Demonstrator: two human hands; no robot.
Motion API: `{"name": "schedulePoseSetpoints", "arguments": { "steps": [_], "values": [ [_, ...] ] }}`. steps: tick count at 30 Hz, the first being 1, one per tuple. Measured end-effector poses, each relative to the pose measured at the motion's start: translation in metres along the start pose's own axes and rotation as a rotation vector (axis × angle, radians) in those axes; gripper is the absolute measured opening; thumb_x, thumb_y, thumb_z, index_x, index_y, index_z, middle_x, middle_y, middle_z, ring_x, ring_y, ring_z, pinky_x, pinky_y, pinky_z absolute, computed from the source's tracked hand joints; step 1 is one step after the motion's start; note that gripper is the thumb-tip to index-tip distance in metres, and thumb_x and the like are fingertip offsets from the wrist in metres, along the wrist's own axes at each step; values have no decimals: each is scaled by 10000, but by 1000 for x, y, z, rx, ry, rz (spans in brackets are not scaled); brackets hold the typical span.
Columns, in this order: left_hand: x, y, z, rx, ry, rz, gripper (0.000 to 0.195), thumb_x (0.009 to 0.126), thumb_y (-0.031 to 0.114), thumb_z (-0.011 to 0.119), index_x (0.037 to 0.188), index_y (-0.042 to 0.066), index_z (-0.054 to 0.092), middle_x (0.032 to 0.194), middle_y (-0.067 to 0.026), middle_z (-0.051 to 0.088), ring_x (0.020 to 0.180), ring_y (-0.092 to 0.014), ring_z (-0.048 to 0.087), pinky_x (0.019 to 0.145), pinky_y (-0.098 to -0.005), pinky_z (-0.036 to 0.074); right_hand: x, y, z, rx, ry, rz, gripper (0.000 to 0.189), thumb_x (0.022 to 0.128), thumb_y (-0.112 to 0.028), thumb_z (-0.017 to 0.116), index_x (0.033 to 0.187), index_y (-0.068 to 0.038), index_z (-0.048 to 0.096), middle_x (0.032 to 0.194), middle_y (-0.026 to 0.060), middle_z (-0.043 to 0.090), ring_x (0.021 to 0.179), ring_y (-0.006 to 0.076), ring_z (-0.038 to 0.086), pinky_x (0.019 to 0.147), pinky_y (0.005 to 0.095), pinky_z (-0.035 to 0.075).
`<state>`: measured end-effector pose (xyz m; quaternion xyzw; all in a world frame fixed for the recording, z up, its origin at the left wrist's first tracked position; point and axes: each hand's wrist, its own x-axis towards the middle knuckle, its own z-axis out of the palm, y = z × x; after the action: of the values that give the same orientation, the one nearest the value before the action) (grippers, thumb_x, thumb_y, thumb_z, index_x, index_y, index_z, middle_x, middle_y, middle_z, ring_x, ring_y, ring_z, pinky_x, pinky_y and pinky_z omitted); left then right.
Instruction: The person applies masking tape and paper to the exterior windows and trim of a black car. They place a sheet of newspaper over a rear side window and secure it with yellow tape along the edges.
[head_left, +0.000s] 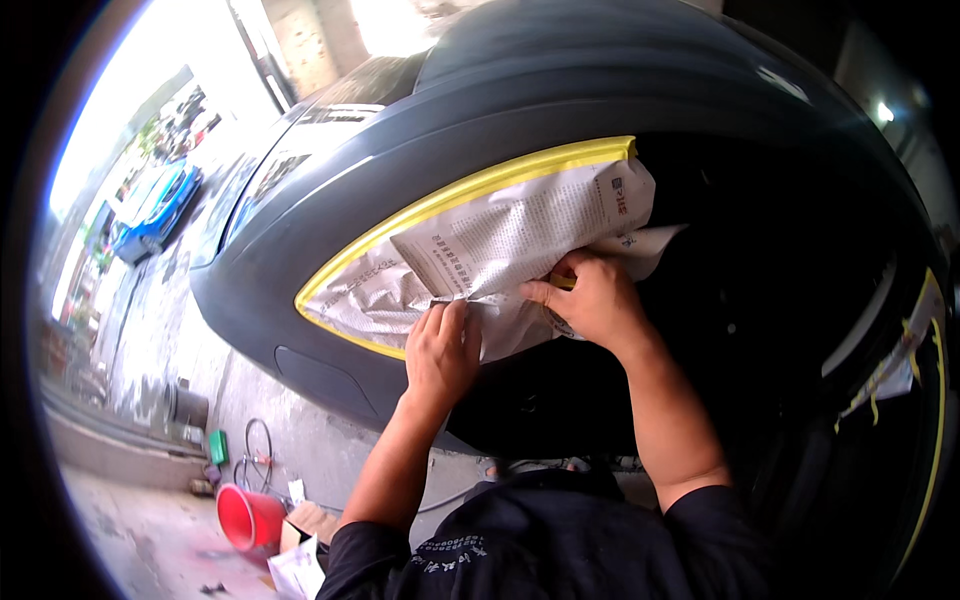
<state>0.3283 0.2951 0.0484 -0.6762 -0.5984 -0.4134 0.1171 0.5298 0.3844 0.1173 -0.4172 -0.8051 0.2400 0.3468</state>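
A crumpled sheet of newspaper covers a pointed area of a dark grey car body. Yellow masking tape runs along the sheet's upper edge and around its left tip. My left hand has its fingers bent over the lower middle of the paper, gripping it; the fingertips are partly hidden. To the right, my right hand curls around what looks like a roll of masking tape, mostly hidden by the palm. Its thumb rests against the paper, and a loose paper flap sticks out beyond the fingers.
Deep black shadow lies right of and below the paper. More taped masking hangs at far right. On the floor at lower left are a red bucket, a cardboard box, a hose and a green container. A blue car stands outside.
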Motion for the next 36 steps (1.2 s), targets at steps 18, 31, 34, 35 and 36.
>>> {"name": "schedulePoseSetpoints", "arguments": {
  "steps": [18, 31, 34, 35, 36],
  "values": [
    [-10, 3, -17, -978, -236, -416, 302, 890, 93, 710, 1129, -17, 563, 1151, -122, 600, 1087, -202, 592, 989, -325, 456, -17, 32, -9, 318, -105, -78, 195, 921, -172, 606, 1001, 3, 637, 808, 38, 638, 701, 112, 586, 669, 273, 496],
    [-8, 11, -35, -1013, -370, -336, 378, 861, 120, 766, 1173, -10, 599, 1337, -134, 476, 1305, -236, 475, 1088, -358, 394, -71, -10, 14, 378, -327, -223, 533, 927, -110, 654, 1401, 24, 449, 1038, 164, 639, 962, 296, 649, 885, 360, 501],
    [-6, 9, -39, -943, -406, -307, 362, 839, 136, 793, 1138, 18, 628, 1370, -143, 456, 1326, -252, 462, 1102, -367, 379, -76, -15, 21, 362, -314, -253, 739, 908, -63, 664, 1524, 37, 267, 949, 134, 647, 834, 276, 643, 795, 372, 508],
    [-7, 9, -39, -912, -418, -286, 357, 836, 138, 796, 1133, 24, 633, 1374, -144, 455, 1326, -255, 463, 1104, -368, 377, -76, -14, 24, 361, -306, -262, 731, 908, -62, 665, 1519, 38, 276, 949, 135, 649, 834, 277, 646, 789, 370, 509],
    [-7, 11, -40, -896, -404, -290, 305, 838, 125, 792, 1083, 25, 640, 1362, -148, 470, 1315, -268, 476, 1100, -371, 381, -76, -14, 27, 361, -297, -271, 723, 907, -61, 665, 1513, 39, 285, 949, 136, 651, 834, 279, 648, 783, 369, 511]
  ]
}}
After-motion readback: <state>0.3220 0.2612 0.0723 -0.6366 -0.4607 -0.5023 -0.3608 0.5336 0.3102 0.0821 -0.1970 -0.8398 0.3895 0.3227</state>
